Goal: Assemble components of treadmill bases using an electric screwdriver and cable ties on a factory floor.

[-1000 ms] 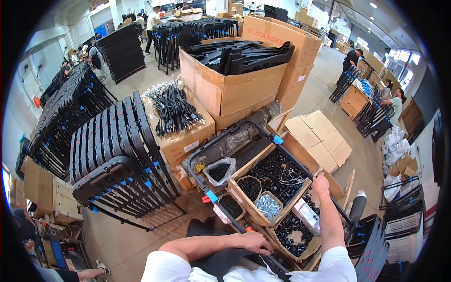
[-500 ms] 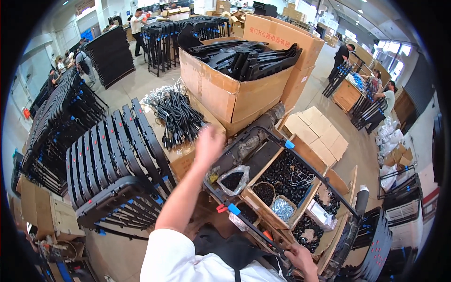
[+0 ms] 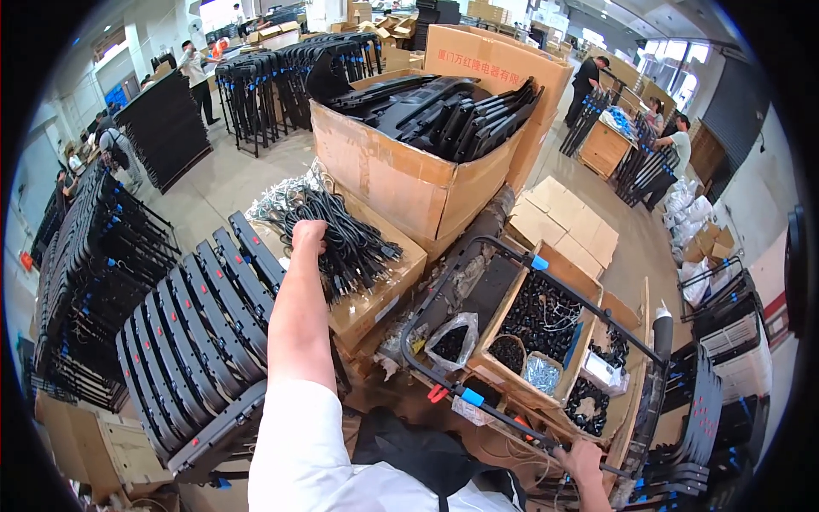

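Observation:
My left hand (image 3: 309, 235) is stretched out over a pile of black power cables (image 3: 354, 243) with pale ends, which lies on a cardboard box (image 3: 388, 286). Its fingers are curled down into the pile and closed on a cable, though the fingertips are mostly hidden. At the lower right my right hand (image 3: 583, 461) grips a black tubular metal frame (image 3: 597, 311). Blue clips (image 3: 472, 397) and a red clip (image 3: 437, 393) sit on the frame's tube. The frame lies slanted over wooden trays of small parts.
Under the frame, a wooden tray (image 3: 490, 363) holds black parts and a bag of silver screws (image 3: 542, 373). Ahead stands a big carton (image 3: 384, 175) full of black plastic pieces. Grey-black panels (image 3: 192, 341) stand in a row at left. Several people work farther off.
My left hand has moved left and farther out, onto the cable pile. My right hand keeps its grip on the frame. The view has turned, so the frame and trays sit farther right.

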A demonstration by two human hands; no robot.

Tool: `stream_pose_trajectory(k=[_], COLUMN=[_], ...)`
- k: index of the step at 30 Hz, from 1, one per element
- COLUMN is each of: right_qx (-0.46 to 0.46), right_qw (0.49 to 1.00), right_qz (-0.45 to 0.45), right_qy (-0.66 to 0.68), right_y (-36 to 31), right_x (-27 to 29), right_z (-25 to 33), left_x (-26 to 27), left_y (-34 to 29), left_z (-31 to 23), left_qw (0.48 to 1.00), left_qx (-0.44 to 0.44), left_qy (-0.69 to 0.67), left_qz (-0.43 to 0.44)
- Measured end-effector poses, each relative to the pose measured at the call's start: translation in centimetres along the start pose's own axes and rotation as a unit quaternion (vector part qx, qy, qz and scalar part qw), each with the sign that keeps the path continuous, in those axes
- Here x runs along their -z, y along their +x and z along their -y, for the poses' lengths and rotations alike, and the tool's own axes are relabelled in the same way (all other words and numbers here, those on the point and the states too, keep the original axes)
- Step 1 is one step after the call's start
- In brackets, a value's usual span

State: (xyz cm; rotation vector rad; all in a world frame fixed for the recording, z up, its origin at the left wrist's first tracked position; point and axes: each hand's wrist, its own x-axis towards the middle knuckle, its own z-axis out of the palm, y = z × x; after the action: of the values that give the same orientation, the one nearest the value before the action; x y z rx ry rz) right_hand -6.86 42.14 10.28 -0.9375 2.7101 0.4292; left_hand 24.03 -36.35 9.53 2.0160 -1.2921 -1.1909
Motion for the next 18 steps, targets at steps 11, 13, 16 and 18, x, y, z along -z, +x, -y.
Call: stream_pose_trajectory(k=[11, 13, 16, 18], right_qx=[0.013, 0.008, 0.002, 0.029], right_qw=[0.969, 0.998, 0.988, 0.974], right_qz=[0.19, -0.06, 0.135, 0.171], right_qy=[-0.156, 0.032, -0.075, -0.147], right_y=[2.7, 0.7, 1.5, 2.8], right_x=[-4.4, -0.1, -0.8, -3.9], right_z=[-5.1, -1.5, -1.8, -3.8], left_x=[0.3, 2.6, 2.8, -0.4], left_y=[-12.1, -17.6, -26.6, -28.7], left_z=[-10.8, -12.3, -12.1, -9.5], left_qw=[0.834, 0.797, 0.802, 0.811], left_qx=[-0.286, -0.403, -0.457, -0.518], left_qy=[-0.472, -0.449, -0.382, -0.269], left_qz=[-0.014, -0.003, 0.051, 0.044])
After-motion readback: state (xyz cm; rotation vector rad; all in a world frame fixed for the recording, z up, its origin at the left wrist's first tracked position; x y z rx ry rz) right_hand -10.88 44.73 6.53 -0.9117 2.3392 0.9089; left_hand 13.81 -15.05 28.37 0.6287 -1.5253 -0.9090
